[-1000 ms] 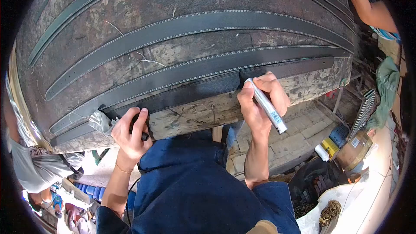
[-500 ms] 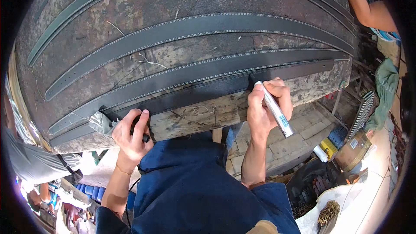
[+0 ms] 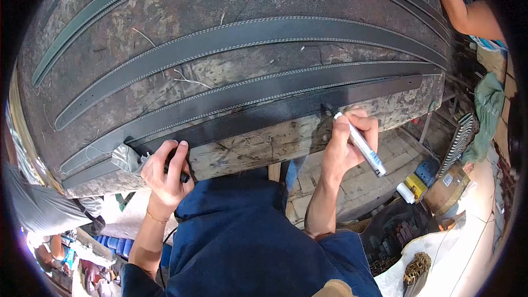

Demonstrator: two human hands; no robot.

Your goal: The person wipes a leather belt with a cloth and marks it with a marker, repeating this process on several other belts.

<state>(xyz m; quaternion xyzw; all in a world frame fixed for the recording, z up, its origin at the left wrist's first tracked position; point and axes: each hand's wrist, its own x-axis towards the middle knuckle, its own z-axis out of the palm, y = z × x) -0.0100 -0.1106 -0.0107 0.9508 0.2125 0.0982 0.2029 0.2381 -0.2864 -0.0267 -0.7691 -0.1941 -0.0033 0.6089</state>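
A white marker pen (image 3: 364,149) is in my right hand (image 3: 345,148), held between thumb and fingers. Its dark tip points up-left onto the plain dark leather strap (image 3: 247,118) along the table's near edge. My left hand (image 3: 166,173) rests at that strap's left part, fingertips on its near edge. A small black cap (image 3: 185,177) sticks out from the curled fingers of this hand. Beside it lies a crumpled grey cloth (image 3: 126,158), touching or nearly touching the hand. Just beyond runs a black belt strap (image 3: 231,94) with pale stitching.
More stitched straps (image 3: 247,31) lie across the worn table (image 3: 181,8). Another person's arm (image 3: 465,16) shows at the far right; a second person (image 3: 47,201) is at left. On the floor at right are a cardboard box (image 3: 444,190), a yellow box (image 3: 416,186) and a green cloth (image 3: 487,115).
My right hand has moved a little to the right along the strap with the marker, whose dark tip now shows. The left hand has stayed almost in place.
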